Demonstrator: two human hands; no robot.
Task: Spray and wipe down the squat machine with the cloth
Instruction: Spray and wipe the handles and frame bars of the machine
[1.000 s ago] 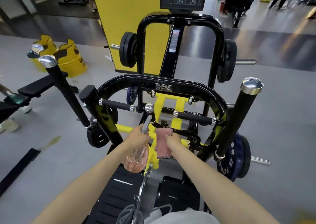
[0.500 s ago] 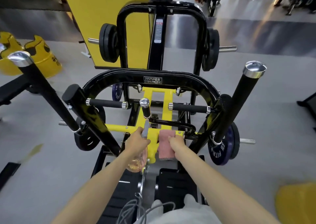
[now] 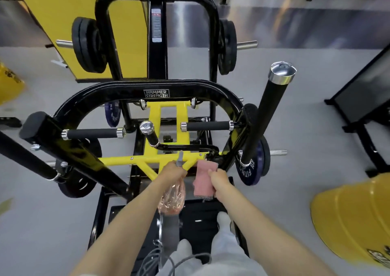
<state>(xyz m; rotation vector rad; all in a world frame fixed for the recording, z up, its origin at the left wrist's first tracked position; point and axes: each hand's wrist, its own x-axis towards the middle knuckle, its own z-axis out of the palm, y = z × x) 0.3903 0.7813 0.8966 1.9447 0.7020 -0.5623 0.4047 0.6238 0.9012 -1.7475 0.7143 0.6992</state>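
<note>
The black and yellow squat machine [image 3: 130,94] fills the middle of the head view, with a curved black bar at the top and a yellow cross frame [image 3: 168,115] below it. My left hand [image 3: 172,171] grips a clear pinkish spray bottle [image 3: 172,197] by its neck, the grey nozzle pointing at the yellow frame. My right hand [image 3: 219,180] holds a pink cloth [image 3: 203,178] against the right end of the yellow crossbar. I stand on the black footplate [image 3: 198,216].
Long black padded posts [image 3: 266,115] with chrome caps rise on the right and left. Weight plates [image 3: 88,45] hang on the pegs. A yellow barrel [image 3: 350,218] lies at the lower right, a dark frame [image 3: 363,98] stands at the right, and a yellow wall panel [image 3: 69,12] is behind.
The view has tilted down and moved closer to the machine. Both hands have stayed at the yellow crossbar, the cloth sliding slightly to the right along it.
</note>
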